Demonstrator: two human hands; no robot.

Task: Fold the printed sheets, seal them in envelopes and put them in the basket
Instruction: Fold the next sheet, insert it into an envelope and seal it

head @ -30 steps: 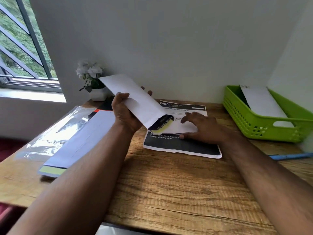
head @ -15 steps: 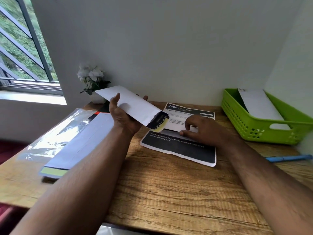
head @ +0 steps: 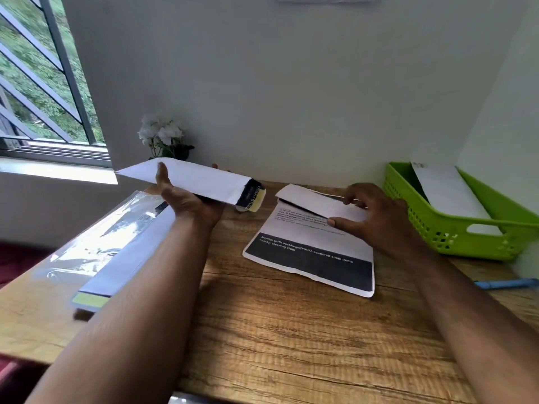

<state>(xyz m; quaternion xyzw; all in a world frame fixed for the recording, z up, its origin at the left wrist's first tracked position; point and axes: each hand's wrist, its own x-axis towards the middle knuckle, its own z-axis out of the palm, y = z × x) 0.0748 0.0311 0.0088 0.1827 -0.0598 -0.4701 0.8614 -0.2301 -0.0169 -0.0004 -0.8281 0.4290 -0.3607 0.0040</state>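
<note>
1. On the near part of the brown wood-grain desk (head: 291, 345), both bare forearms reach forward; a blue pen (head: 504, 284) lies at the right edge, well apart from the paperwork.
2. At the left, a stack of flat white envelopes with a yellow-green adhesive strip (head: 122, 258) lies beside a crinkled clear plastic sleeve (head: 87, 243). A sweeping left forearm could likely nudge that stack off the desk edge.
3. The right hand (head: 376, 217) pinches the upper edge of the white printed sheet with a black band (head: 309, 258), curling it over towards the near side. The sheet lies askew, so the fold may well land crooked and fit an envelope badly.
4. The left hand (head: 186, 199) grips a long white envelope (head: 189, 179) above the desk, thumb on top, fingers beneath. A dark printed insert pokes out of its open mouth and the yellow strip looks unsealed, so a tilt would probably let the contents slide out.
5. Farther right, the lime-green perforated plastic basket (head: 455, 237) holds one white envelope (head: 449, 191) leaning on its rim.
6. A small pot of white flowers (head: 163, 138) stands against the wall, near the raised envelope's far end; a careless swing might clip it.
</note>
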